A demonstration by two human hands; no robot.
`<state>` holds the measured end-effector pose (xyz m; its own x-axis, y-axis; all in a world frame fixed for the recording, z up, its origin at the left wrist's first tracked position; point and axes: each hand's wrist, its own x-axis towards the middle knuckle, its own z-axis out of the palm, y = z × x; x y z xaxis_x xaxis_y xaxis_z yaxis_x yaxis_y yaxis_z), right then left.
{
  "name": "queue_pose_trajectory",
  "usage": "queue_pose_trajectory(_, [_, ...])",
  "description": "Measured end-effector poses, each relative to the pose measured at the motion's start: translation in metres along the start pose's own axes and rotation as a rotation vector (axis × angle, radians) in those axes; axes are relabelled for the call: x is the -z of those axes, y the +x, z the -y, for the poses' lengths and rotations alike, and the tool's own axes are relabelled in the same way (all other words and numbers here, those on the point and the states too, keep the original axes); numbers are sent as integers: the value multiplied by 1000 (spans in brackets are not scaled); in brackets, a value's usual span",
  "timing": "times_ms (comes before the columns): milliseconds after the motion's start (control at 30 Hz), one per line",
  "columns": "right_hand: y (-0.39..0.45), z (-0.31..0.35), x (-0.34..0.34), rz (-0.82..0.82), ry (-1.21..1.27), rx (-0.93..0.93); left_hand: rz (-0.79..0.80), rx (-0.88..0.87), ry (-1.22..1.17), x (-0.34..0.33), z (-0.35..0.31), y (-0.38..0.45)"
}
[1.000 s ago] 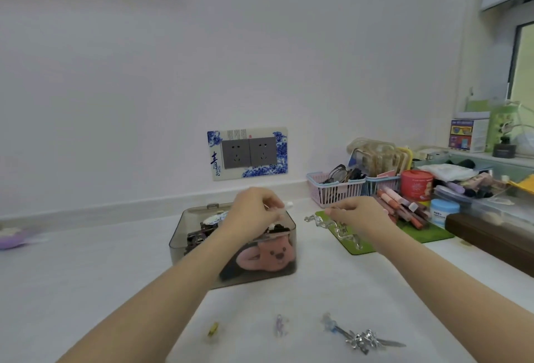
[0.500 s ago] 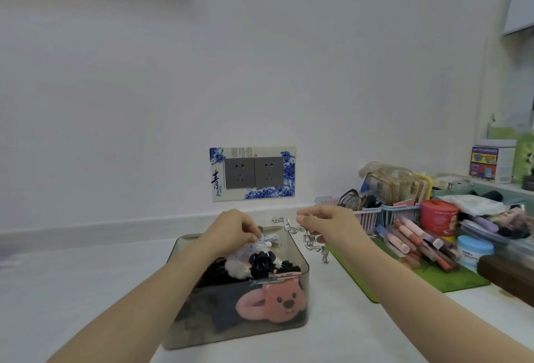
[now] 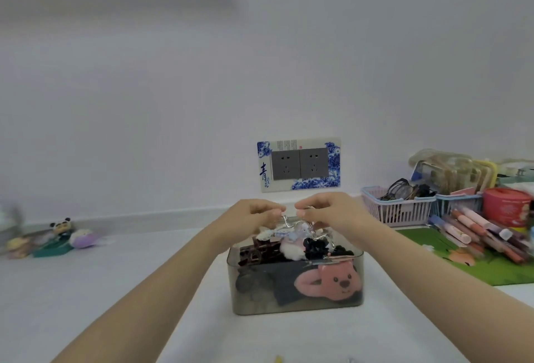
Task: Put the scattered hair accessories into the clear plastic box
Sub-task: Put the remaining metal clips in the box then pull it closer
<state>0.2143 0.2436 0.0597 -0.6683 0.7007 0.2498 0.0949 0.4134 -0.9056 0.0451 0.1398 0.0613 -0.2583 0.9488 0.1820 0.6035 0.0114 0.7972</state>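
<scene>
The clear plastic box (image 3: 260, 302) stands on the white surface in the middle, packed with hair accessories: a pink bear clip (image 3: 332, 281) against the front wall, a dark claw clip (image 3: 254, 250) and a black scrunchie (image 3: 315, 245) on top. Both my hands hover just above the box's far side, fingertips nearly meeting. My left hand (image 3: 251, 218) and my right hand (image 3: 335, 215) each pinch one end of a thin wavy silver hair clip (image 3: 289, 223), which hangs over the pile in the box.
A pink basket (image 3: 398, 208) with glasses, a red tin (image 3: 505, 203) and several pens on a green mat (image 3: 491, 268) crowd the right side. Small toys (image 3: 60, 237) lie far left. A double wall socket (image 3: 299, 164) sits behind the box. A tiny yellow piece (image 3: 278, 359) shows at the bottom edge.
My right hand carried the silver clip from the green mat leftwards to above the box, where my left hand met it. The view tilted up, hiding most loose pieces in front.
</scene>
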Motion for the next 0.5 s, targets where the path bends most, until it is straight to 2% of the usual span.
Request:
queue_pose_trajectory(67, [3, 6, -15, 84, -21, 26, 19, 15, 46, 10, 5, -16])
queue_pose_trajectory(233, [19, 9, -35, 274, -53, -2, -51, 72, 64, 29, 24, -32])
queue_pose_trajectory(333, [27, 9, -37, 381, -73, -40, -31, 68, 125, 37, 32, -35])
queue_pose_trajectory(500, [36, 1, -41, 522, -61, -153, 63, 59, 358, 39, 44, -32])
